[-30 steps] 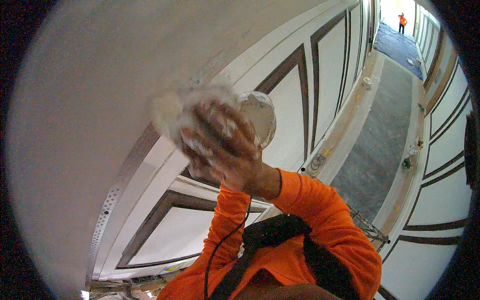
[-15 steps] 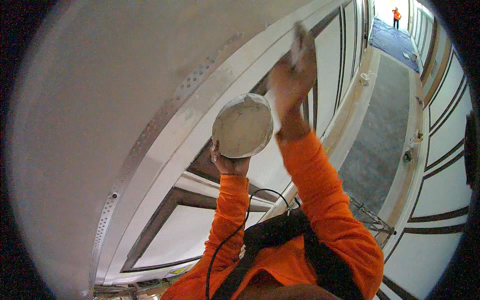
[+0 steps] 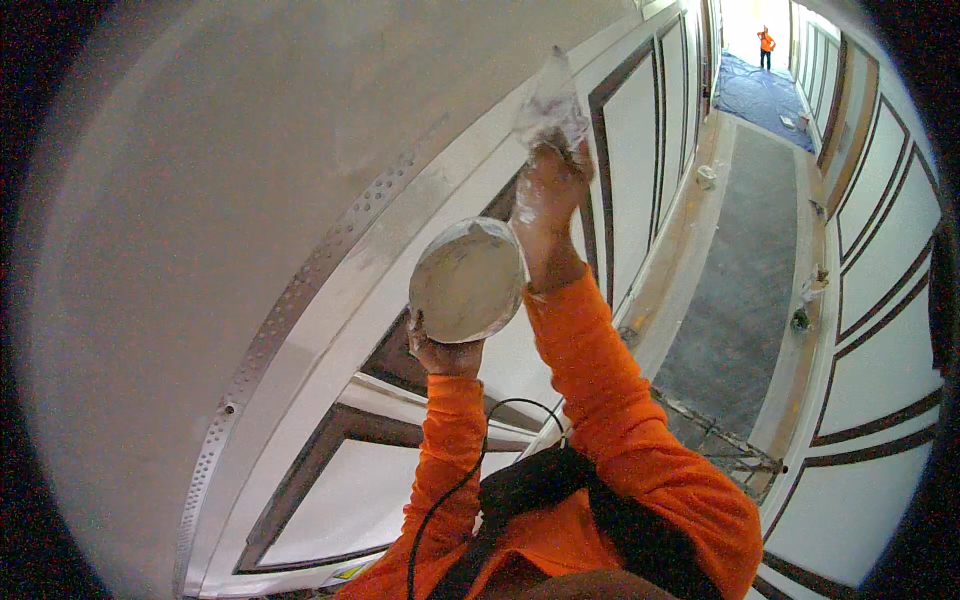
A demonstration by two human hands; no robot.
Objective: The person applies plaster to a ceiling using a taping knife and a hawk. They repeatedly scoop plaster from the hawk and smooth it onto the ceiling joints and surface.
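My left hand [image 3: 443, 348] holds up a round container [image 3: 466, 278] of beige plaster from its near side, fingers round the rim. My right hand [image 3: 550, 190], smeared with white, is raised just beyond the container, gripping a whitish, pointed thing [image 3: 550, 95], perhaps a blade, too blurred to make out. It overlaps a pale overhead surface [image 3: 170, 250], whose edge has a perforated metal strip [image 3: 290, 290]. Whether it touches that surface, I cannot tell.
Panelled walls [image 3: 880, 360] with dark mouldings flank a long corridor floor [image 3: 730, 260] far below. Metal framework [image 3: 710, 450] shows low right. A blue sheet [image 3: 755, 95] covers the far end, where a person [image 3: 766, 45] in orange stands. Small items [image 3: 800, 320] lie along the floor's side.
A second ago my hands were bunched over the container, blurred. My right hand then lifted up and right, and has since shifted slightly left. The container has moved slightly down and left since half a second ago.
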